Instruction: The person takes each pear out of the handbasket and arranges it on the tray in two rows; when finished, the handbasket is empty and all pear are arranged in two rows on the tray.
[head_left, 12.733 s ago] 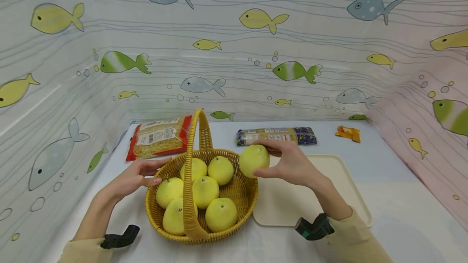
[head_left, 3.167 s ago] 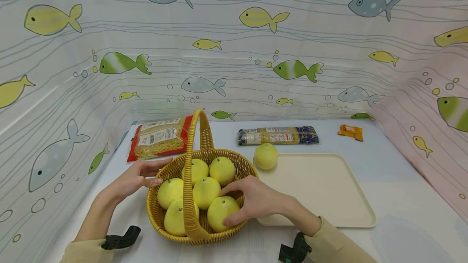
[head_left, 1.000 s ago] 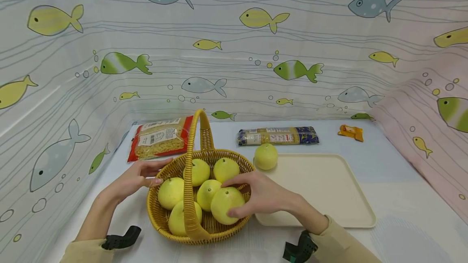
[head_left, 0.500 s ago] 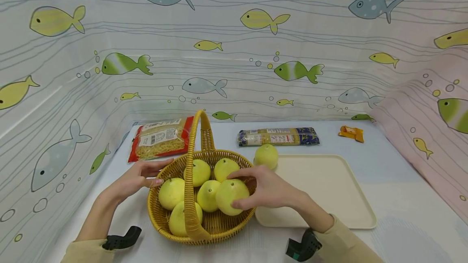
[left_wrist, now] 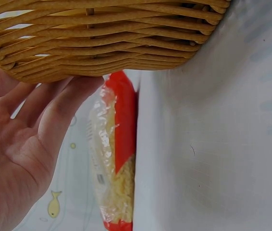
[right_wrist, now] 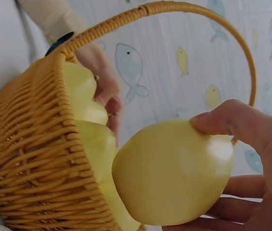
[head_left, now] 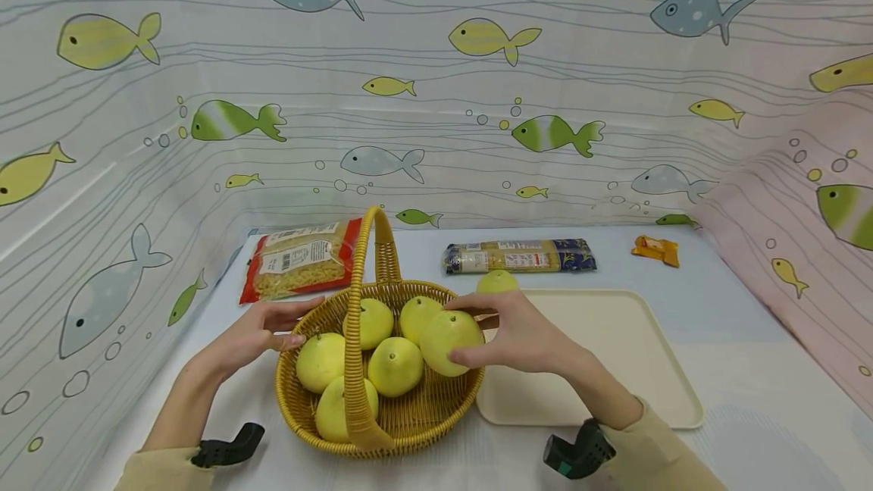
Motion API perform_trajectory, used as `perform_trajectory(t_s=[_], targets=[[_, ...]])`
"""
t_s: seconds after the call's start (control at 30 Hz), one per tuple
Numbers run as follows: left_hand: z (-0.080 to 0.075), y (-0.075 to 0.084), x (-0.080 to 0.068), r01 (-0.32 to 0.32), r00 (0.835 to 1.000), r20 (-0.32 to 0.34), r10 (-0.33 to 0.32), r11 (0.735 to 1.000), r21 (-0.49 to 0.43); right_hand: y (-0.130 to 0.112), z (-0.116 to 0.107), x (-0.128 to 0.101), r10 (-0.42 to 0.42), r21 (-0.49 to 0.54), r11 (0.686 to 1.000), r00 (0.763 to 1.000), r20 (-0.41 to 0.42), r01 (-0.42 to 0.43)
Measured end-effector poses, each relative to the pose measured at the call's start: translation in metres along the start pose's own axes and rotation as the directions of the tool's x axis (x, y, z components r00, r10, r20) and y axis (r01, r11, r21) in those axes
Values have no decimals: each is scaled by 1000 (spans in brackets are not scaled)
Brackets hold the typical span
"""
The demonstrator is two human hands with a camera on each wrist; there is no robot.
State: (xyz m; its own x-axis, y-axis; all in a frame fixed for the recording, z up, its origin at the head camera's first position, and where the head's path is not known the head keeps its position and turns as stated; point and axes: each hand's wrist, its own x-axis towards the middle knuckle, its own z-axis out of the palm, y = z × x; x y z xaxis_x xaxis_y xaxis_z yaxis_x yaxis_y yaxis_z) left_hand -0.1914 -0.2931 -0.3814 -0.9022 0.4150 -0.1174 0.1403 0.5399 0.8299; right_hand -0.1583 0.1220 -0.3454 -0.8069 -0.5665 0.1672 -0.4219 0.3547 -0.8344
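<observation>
My right hand (head_left: 525, 332) grips a round yellow-green pear (head_left: 452, 343) between thumb and fingers, above the right side of a wicker basket (head_left: 417, 445). In the right wrist view the held pear (right_wrist: 172, 173) hangs clear of the basket's wall (right_wrist: 35, 163). Several other pears, such as one in the middle (head_left: 395, 367), lie in the basket under its tall handle (head_left: 353, 354). My left hand (head_left: 239, 336) holds the basket's left rim, thumb on the edge. Its fingers touch the outer wicker (left_wrist: 102, 36) in the left wrist view.
A cream tray (head_left: 655, 370) lies right of the basket; a pear (head_left: 498, 281) at its far left corner is partly hidden by my right hand. Behind are a red pasta bag (head_left: 300, 260), a long pasta packet (head_left: 520, 256) and a small orange packet (head_left: 656, 250).
My right hand has lifted the pear from the basket's front right, up and to the right. Earlier, another pear went onto the tray's corner. The left hand has stayed on the rim.
</observation>
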Motion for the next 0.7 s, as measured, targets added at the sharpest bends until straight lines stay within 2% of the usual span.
perform_trajectory(t_s=[0.23, 0.7], targets=[[1, 1, 0, 1, 1000, -2, -1, 1000, 2, 2, -14, -3, -9, -20, 1000, 998, -61, 8], [1, 0, 0, 8, 1000, -3, -8, 1000, -2, 5, -41, -7, 62, -43, 997, 984, -167, -71]])
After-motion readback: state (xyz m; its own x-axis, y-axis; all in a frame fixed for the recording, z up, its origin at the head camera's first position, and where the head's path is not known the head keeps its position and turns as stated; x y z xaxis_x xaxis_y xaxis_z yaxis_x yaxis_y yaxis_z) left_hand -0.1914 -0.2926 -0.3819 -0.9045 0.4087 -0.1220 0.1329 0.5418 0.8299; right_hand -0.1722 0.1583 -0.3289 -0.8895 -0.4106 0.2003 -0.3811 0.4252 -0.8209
